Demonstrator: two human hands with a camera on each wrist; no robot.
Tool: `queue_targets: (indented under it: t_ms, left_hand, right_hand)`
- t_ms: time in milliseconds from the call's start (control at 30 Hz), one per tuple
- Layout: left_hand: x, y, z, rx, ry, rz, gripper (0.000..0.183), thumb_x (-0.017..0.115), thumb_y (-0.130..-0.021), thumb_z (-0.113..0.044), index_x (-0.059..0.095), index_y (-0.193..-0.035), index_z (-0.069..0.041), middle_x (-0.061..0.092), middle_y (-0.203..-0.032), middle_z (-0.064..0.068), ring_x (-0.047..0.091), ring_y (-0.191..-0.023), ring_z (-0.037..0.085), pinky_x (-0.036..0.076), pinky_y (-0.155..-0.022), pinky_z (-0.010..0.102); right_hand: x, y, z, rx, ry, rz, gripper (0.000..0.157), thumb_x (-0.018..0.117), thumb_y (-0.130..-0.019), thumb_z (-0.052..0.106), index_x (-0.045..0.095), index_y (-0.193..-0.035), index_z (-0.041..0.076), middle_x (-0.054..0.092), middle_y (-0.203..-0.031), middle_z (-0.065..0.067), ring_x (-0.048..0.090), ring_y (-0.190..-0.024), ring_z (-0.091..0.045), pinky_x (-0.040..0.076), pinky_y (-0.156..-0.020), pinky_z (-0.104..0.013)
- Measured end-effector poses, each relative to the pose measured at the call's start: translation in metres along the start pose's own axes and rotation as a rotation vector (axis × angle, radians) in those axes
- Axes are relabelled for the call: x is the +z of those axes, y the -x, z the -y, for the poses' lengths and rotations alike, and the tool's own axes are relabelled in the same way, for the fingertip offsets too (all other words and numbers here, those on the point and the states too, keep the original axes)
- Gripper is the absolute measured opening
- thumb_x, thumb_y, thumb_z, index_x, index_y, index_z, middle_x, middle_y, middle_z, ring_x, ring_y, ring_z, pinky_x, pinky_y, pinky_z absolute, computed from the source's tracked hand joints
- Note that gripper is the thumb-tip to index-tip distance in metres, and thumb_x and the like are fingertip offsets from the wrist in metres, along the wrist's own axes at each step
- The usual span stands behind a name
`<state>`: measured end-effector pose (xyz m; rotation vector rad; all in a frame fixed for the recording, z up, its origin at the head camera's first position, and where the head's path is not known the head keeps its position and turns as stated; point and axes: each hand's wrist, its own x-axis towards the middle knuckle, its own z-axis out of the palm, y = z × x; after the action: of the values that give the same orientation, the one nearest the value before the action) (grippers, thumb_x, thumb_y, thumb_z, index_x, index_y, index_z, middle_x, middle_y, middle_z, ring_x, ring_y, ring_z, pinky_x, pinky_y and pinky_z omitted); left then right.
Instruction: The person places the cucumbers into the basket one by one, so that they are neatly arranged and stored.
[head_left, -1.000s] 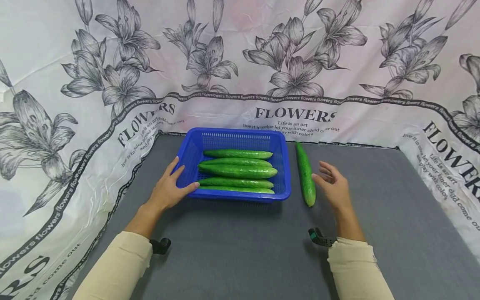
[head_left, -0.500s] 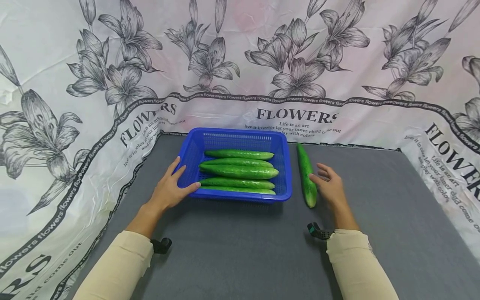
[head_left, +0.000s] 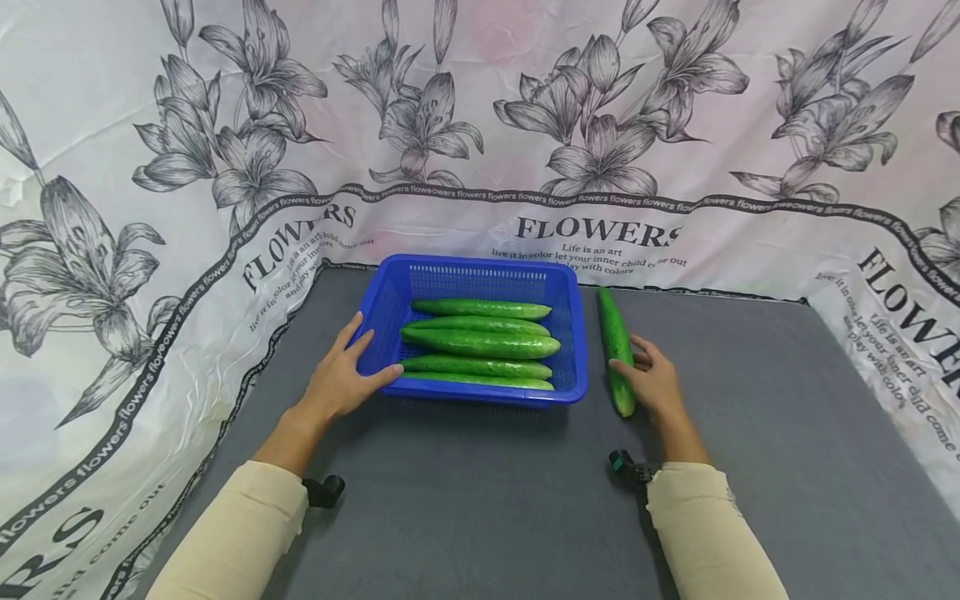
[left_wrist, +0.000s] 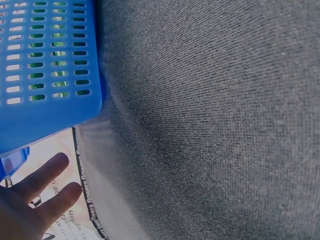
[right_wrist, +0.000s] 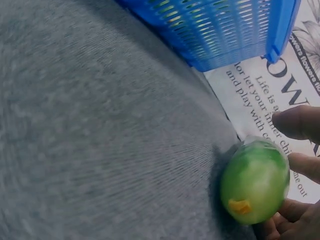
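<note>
A blue plastic basket [head_left: 580, 358] holds several green cucumbers [head_left: 480, 342] lying side by side. My left hand [head_left: 337, 379] is at its left front corner, thumb at the front rim and fingers spread along the left side. One more cucumber [head_left: 615, 325] lies lengthwise on the table, right of the basket. Over its near half is my right hand [head_left: 656, 383], thumb reaching across the top and fingers along the right side. In the right wrist view, the thumb stands apart from this cucumber's rounded end [right_wrist: 255, 185], while other fingers are right at its side.
Dark grey cloth covers the table [head_left: 480, 500]. A white floral curtain [head_left: 465, 150] with printed lettering hangs behind it and along both sides. Black wrist cameras protrude near both cream sleeves [head_left: 232, 533].
My right hand has moved left onto the lone cucumber, its thumb now across it and its fingers closer in. My left hand stays at the basket corner.
</note>
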<state>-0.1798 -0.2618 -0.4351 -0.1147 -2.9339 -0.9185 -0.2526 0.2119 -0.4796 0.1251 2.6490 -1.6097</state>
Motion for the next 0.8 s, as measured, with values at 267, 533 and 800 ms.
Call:
queue_targets:
  t_ms: [267,533,800]
  left_hand:
    - [0.001,-0.001,0.001,-0.005,-0.007,-0.001,0.095,0.061,-0.083,-0.065,0.035,-0.149,-0.002,0.005,-0.161,0.000,0.020,-0.140,0.040,0.025,-0.102,0.065]
    - [0.002,-0.001,0.001,-0.001,-0.005,0.002,0.095,0.062,-0.083,-0.064,0.035,-0.149,-0.002,0.005,-0.161,0.000,0.018,-0.141,0.039,0.024,-0.103,0.064]
    - [0.002,-0.001,0.001,0.002,-0.010,0.002,0.094,0.062,-0.083,-0.064,0.035,-0.149,-0.002,0.005,-0.161,0.001,0.018,-0.141,0.039,0.024,-0.103,0.063]
  right_hand:
    - [0.004,-0.002,-0.001,0.008,0.083,-0.007,0.075,0.068,-0.091,0.028,0.030,-0.152,0.007,0.043,-0.140,-0.027,0.044,-0.125,-0.041,0.039,-0.095,-0.053]
    - [0.007,-0.003,0.004,0.064,0.154,-0.085,0.068,0.069,-0.089,0.020,0.038,-0.148,0.006,0.050,-0.137,-0.024,0.048,-0.120,-0.039,0.038,-0.096,-0.050]
    - [0.008,0.001,0.011,0.182,-0.082,-0.167,0.060,0.066,-0.088,0.006,0.045,-0.144,0.005,0.049,-0.137,-0.023,0.048,-0.122,-0.037,0.039,-0.097,-0.046]
